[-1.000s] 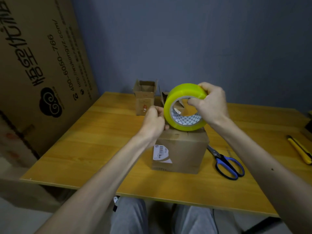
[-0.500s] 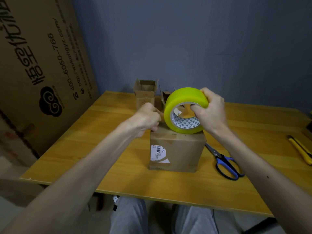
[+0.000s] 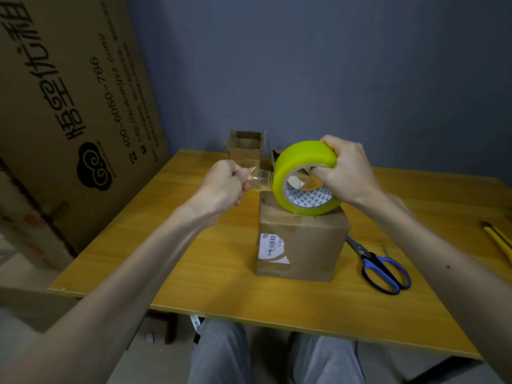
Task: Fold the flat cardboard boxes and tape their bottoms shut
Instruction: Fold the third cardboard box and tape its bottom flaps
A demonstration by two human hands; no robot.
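A small brown cardboard box with a white barcode label stands on the wooden table, its closed flaps facing up. My right hand grips a big yellow-green tape roll just above the box's top, thumb through the core. My left hand pinches the free end of the clear tape strip, which stretches a short way left from the roll. Behind stand an open box and part of another one, mostly hidden by the roll.
Blue-handled scissors lie right of the box. A yellow utility knife rests near the table's right edge. A large printed cardboard sheet leans against the wall on the left. My knees show under the table's front edge.
My left hand has pulled away leftward from the roll, drawing out a short length of clear tape. The roll has stayed above the box top.
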